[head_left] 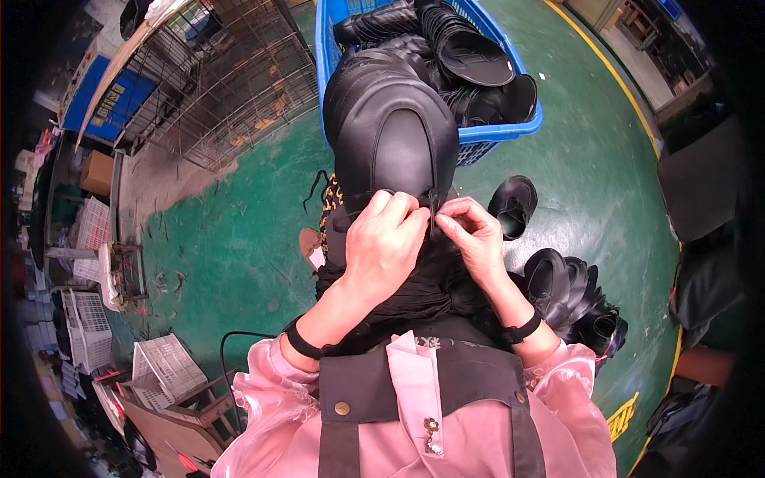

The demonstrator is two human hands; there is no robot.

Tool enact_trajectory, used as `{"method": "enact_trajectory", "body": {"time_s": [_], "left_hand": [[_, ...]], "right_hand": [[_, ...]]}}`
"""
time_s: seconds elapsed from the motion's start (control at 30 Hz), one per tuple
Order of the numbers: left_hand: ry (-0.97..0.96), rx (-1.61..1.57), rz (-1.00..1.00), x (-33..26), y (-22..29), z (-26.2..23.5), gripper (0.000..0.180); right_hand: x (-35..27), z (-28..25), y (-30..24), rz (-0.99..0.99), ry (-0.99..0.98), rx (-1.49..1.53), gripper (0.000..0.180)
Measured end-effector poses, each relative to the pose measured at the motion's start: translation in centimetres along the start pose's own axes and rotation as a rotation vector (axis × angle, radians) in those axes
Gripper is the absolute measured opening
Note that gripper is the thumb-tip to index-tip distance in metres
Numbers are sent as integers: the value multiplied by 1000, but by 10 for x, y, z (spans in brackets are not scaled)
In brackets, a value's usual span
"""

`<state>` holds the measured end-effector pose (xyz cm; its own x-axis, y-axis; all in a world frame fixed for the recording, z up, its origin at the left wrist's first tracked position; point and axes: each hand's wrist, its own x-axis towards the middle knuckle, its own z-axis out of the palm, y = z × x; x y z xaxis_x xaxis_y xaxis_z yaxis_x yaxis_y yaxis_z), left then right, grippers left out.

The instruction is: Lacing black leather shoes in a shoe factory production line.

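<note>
- Location: the black shoe upper (404, 147) lies at the near end of a nested stack, directly ahead of the person; the stack overlaps the near side of the blue crate (500, 133).
- Right hand (475, 239): thumb and forefinger are pinched together on a thin dark lace (433, 209) at the near edge of the upper.
- Left hand (384, 243): fingers are curled inward beside the lace; the back of the hand hides the fingertips, so whether they grip it cannot be told.
- Surroundings: a bundle of black cords (464, 298) lies below the hands; a loose upper (512, 207) rests on the green floor (239, 263) to the right.
- Handling, upper: judged light and flexible, with a smooth, slightly slippery face that may crease or scuff; hold it by the edge around the opening, not the glossy toe.
- Handling, lace: judged limp and nearly weightless; pinch close to the end, using thumb and forefinger.
</note>
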<state>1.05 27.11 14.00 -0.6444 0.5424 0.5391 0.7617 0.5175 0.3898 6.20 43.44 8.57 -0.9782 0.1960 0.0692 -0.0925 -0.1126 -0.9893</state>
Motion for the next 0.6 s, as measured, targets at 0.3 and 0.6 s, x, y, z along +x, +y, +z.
{"method": "enact_trajectory", "body": {"time_s": [0.3, 0.6], "left_hand": [[130, 21, -206, -35, -16, -9, 61], [151, -193, -208, -28, -19, -16, 15]], "right_hand": [[26, -93, -28, -55, 596, 599, 15], [7, -51, -50, -143, 309, 260, 14]]}}
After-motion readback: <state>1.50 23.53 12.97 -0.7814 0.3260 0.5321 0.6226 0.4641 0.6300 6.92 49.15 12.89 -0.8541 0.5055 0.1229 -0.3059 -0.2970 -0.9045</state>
